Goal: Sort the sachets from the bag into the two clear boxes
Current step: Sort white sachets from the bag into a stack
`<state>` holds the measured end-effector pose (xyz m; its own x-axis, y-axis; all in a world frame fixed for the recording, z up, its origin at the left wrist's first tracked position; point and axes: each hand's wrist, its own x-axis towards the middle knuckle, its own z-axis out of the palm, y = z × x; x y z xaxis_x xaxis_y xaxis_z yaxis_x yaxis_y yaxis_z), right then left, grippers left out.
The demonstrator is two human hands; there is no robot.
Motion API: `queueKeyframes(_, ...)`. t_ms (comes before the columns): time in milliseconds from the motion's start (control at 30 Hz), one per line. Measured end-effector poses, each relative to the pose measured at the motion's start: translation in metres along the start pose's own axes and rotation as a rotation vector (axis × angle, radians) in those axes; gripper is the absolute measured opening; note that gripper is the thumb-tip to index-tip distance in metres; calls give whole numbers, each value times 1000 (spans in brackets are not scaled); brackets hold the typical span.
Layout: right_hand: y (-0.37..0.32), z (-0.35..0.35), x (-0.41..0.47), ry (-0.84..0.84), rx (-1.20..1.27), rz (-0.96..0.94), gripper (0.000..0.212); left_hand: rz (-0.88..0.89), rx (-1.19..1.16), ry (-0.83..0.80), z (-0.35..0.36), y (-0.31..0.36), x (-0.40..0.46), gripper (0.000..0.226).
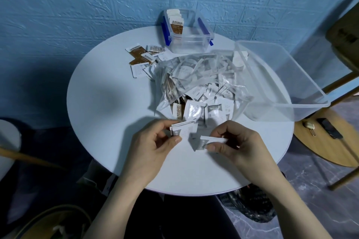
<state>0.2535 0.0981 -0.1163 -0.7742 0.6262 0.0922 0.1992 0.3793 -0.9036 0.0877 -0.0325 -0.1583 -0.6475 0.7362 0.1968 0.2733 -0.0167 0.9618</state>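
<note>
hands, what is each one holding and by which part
The left hand pinches a small stack of white sachets at its left edge. The right hand pinches one white sachet by its right end.

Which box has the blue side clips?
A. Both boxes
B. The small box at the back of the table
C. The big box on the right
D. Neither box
B: the small box by the wall shows blue clips on both sides, while the big box on the right is plain clear plastic.

wall [77, 6]: blue, embossed | table [108, 103]: round, white | floor [310, 209]: grey marbled | wooden stool [330, 149]: right
</note>
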Motion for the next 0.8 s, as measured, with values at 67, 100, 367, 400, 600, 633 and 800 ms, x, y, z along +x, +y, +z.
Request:
queueKeyframes(67,-1,8,1,22,14,-20,20,-8,-32,-13,0,2,0,43)
queueKeyframes(100,-2,11,2,36,22,-35,20,-15,-42,-15,0,3,0,45)
queueKeyframes(367,-2,29,6,124,-11,-116,16,-33,-74,-51,0,12,-2,43)
queueKeyframes(400,-3,30,6,123,3,-121,18,-29,-67,-50,0,13,-2,43)
queueKeyframes(600,-2,28,4,127,77,-104,12,7,-3,-30,1,13,-3,41)
queueKeyframes(633,0,23,5,153,69,-96,13,12,-7,-26,1,13,-3,41)
queueKeyframes(800,14,-8,25,288,-298,-135,26,21,-18,-28,2,14,-4,40)
